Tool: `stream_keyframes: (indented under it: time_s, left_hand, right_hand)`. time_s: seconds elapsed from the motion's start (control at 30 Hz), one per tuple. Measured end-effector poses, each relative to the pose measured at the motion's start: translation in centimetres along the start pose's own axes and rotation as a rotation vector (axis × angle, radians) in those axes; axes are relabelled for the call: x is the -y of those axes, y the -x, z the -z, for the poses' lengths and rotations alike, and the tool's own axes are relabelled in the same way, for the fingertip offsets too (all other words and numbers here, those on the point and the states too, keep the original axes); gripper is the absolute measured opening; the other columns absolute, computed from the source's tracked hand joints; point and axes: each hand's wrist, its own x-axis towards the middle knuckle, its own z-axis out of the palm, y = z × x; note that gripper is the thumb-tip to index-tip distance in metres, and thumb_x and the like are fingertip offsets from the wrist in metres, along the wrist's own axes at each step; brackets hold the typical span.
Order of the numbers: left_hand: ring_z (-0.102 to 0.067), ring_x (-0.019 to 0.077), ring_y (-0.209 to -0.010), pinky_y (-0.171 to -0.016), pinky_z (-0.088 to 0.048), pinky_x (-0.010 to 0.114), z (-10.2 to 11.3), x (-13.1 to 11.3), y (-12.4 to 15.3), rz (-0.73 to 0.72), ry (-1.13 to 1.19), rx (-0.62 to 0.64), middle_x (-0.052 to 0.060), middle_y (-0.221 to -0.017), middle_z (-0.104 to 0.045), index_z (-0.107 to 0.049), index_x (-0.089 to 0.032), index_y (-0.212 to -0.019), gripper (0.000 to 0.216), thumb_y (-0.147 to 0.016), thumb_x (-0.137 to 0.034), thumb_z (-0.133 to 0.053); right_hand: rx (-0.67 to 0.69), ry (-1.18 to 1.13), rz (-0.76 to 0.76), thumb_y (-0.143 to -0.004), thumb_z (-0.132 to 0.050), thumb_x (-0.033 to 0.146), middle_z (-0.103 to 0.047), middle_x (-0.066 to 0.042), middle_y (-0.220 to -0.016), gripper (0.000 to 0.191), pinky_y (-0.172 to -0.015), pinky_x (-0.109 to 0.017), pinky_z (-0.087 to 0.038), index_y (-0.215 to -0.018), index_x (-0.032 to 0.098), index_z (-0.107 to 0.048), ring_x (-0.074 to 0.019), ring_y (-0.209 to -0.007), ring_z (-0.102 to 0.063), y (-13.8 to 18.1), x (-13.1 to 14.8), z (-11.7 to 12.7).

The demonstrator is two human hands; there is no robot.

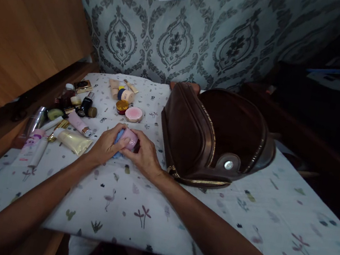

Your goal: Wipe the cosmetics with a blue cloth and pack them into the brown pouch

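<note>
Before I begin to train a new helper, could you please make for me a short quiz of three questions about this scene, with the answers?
1. Choose one: what do the left grip and the right grip hold together?
A) a gold jar
B) a pink container
C) a dark bottle

2. Fill in: seen by the wearer, the pale yellow tube lies to the ___ of the brown bag.

3. True or false: the mouth of the brown bag is closed.

Key:
1. B
2. left
3. False; the mouth is wide open.
</note>
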Motion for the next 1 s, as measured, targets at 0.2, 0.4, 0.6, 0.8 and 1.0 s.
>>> stream_keyframes:
  time_s: [0.2, 0.4, 0.6, 0.8, 1.0]
  left_hand:
    - [-0.056, 0.0174, -0.072, -0.071, -0.044, 0.030, 0.1, 0.0, 0.1, 0.006, 0.010, 0.028, -0.001, -0.082, -0.059, -0.050, -0.019, -0.107, 0.039, -0.094, -0.055, -0.040]
    - [-0.058, 0.0179, -0.076, -0.073, -0.045, 0.030, 0.0, 0.2, -0.1, 0.008, 0.051, -0.002, 0.001, -0.086, -0.062, -0.053, -0.018, -0.107, 0.038, -0.092, -0.052, -0.046]
    - [-0.063, 0.0237, -0.100, -0.090, -0.049, 0.035, -0.2, 0.2, 0.1, 0.012, 0.047, -0.077, 0.007, -0.111, -0.067, -0.054, -0.019, -0.118, 0.044, -0.087, -0.051, -0.055]
    - [-0.061, 0.0280, -0.116, -0.102, -0.046, 0.039, -0.8, 0.4, 0.2, -0.010, 0.055, -0.156, 0.009, -0.127, -0.064, -0.052, -0.022, -0.126, 0.059, -0.079, -0.051, -0.073]
    - [-0.063, 0.0276, -0.110, -0.095, -0.048, 0.037, -0.4, 0.1, 0.1, 0.098, 0.209, -0.081, 0.009, -0.120, -0.066, -0.051, -0.020, -0.130, 0.067, -0.076, -0.052, -0.076]
  right_hand:
    - [0.005, 0.051, -0.014, -0.074, -0.077, 0.034, -0.069, -0.010, -0.114, 0.051, -0.093, -0.039, -0.049, -0.120, 0.017, -0.061, -0.0260, -0.104, -0.064, 0.1, 0.0, -0.1]
    - [0.009, 0.026, -0.004, -0.074, -0.074, 0.036, -0.068, -0.009, -0.112, 0.050, -0.090, -0.037, -0.051, -0.119, 0.018, -0.060, -0.0251, -0.100, -0.064, 0.0, -0.4, -0.3]
    - [-0.099, 0.088, 0.120, -0.075, -0.070, 0.036, -0.065, -0.011, -0.110, 0.045, -0.089, -0.042, -0.052, -0.116, 0.019, -0.062, -0.0284, -0.102, -0.063, -0.5, -1.4, -0.5]
    - [-0.126, 0.189, 0.164, -0.076, -0.068, 0.036, -0.066, -0.011, -0.108, 0.044, -0.084, -0.041, -0.055, -0.117, 0.021, -0.062, -0.0277, -0.099, -0.063, -0.7, -2.1, -0.4]
    - [-0.085, 0.072, 0.057, -0.072, -0.073, 0.043, -0.069, -0.012, -0.118, 0.057, -0.084, -0.044, -0.057, -0.123, 0.021, -0.062, -0.0292, -0.102, -0.066, -0.9, -2.5, -0.4]
